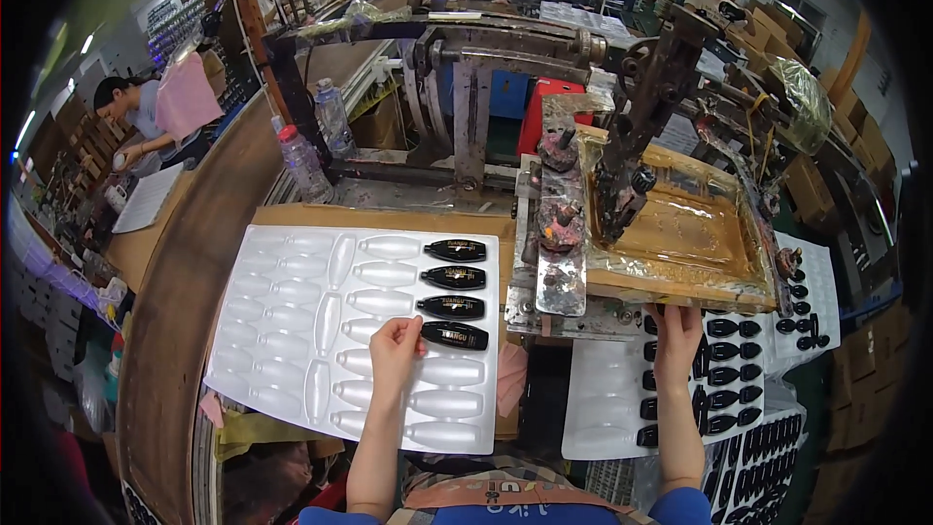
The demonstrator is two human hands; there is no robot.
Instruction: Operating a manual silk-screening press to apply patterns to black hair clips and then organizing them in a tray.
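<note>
Standing beyond the two trays, the dark metal machine (pixel 561 262) fills the middle and right, with a wooden frame (pixel 671 294) around an amber sheet reaching forward over the right-hand side. Left of it, the large white tray (pixel 326 326) lies with its moulded hollows running mostly crosswise; the second tray (pixel 598 399) sits lower and to the right, partly under the frame and bearing rows of black pieces (pixel 721 351).

Of the two hands, the right hand (pixel 677 331) is well apart from the white tray, raised to the frame's near edge; its fingertips are hidden there, so whether it grasps anything cannot be told. The left hand (pixel 397 348) is the nearer one, over the white tray, its fingers bunched and seemingly pinching the narrow end of the lowest black bottle (pixel 455 334).

That bottle lies just right of the left hand, in the tray's rightmost column, its long axis running left to right and dipping slightly rightward, narrow end toward the fingers. Three more black bottles (pixel 453 278) lie beyond it, roughly parallel.
</note>
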